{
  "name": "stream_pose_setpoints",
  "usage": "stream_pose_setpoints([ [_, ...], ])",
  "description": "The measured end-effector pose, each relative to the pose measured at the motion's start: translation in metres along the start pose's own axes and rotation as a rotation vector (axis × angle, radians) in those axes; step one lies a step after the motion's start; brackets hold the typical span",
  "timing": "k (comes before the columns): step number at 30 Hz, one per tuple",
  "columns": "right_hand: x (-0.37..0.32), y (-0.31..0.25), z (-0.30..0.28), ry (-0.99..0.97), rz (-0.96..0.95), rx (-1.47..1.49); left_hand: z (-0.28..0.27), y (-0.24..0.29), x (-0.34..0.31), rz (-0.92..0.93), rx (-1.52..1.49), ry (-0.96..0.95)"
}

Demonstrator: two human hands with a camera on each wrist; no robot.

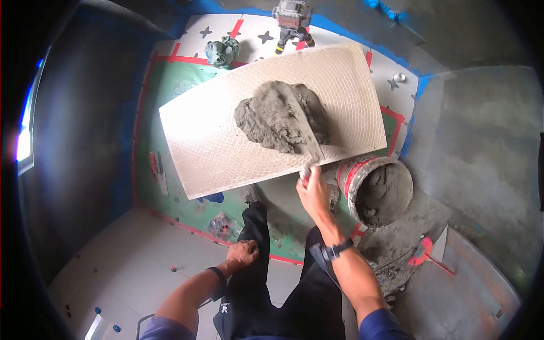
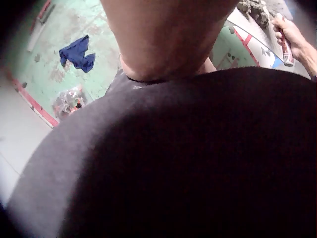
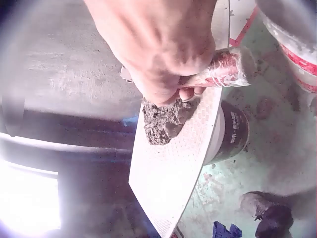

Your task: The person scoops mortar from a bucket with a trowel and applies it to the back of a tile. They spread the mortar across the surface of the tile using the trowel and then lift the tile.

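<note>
A heap of grey mortar lies on the ridged face of a large pale tile. My right hand grips the red, plastic-wrapped handle of a trowel. Its long, mortar-smeared blade lies across the heap. In the right wrist view, the fingers wrap round that handle above the tile, and a dark bucket stands beneath the tile. My left hand rests on the left thigh with loosely bent fingers, holding nothing. Dark trouser cloth fills most of the left wrist view.
A bucket of mortar stands right of the tile. Beyond the tile are a power tool and a crumpled green bag. A red-handled tool lies at left, a blue cloth and a plastic bag near the feet.
</note>
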State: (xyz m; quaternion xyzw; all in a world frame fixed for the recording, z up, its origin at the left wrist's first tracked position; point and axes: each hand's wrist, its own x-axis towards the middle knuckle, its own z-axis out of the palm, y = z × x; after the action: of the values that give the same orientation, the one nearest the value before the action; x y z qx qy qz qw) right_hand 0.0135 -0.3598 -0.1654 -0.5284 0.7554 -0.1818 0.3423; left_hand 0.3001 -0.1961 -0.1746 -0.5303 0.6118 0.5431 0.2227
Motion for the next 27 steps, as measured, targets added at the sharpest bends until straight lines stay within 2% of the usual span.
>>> stream_pose_setpoints([
  [2,-0.028,0.008,-0.031,-0.036,0.151,0.050,0.012,-0.012,0.000,0.044,-0.020,0.035],
  [4,-0.068,0.025,-0.089,0.007,0.212,0.016,0.002,-0.008,0.001,0.044,-0.062,0.039],
  [6,-0.110,0.082,-0.143,0.037,0.284,-0.121,-0.005,-0.003,0.000,0.046,-0.065,0.033],
  [8,-0.135,0.140,-0.202,-0.049,0.455,-0.363,0.001,-0.002,0.002,-0.009,-0.029,0.032],
  [10,-0.140,0.192,-0.243,-0.139,0.489,-0.780,0.007,-0.003,0.005,-0.011,-0.049,0.041],
  [12,-0.130,0.264,-0.265,-0.340,0.507,-0.955,0.007,0.007,0.005,0.001,-0.040,0.034],
  [14,-0.116,0.343,-0.245,-0.375,0.537,-0.984,0.014,0.011,0.006,-0.001,-0.023,0.031],
  [16,-0.099,0.379,-0.202,-0.550,0.380,-0.930,0.016,0.017,0.007,0.004,-0.001,0.052],
  [18,-0.072,0.343,-0.165,-0.575,0.353,-0.777,0.023,0.018,0.011,0.019,0.000,0.075],
  [20,-0.056,0.308,-0.136,-0.531,0.352,-0.579,0.021,0.027,0.012,-0.055,0.021,0.060],
  [23,-0.055,0.313,-0.088,-0.346,0.514,-0.398,0.028,0.039,0.014,-0.054,0.038,0.103],
  [27,-0.087,0.316,-0.101,-0.216,0.558,-0.141,0.055,0.047,0.015,-0.038,0.079,0.098],
])
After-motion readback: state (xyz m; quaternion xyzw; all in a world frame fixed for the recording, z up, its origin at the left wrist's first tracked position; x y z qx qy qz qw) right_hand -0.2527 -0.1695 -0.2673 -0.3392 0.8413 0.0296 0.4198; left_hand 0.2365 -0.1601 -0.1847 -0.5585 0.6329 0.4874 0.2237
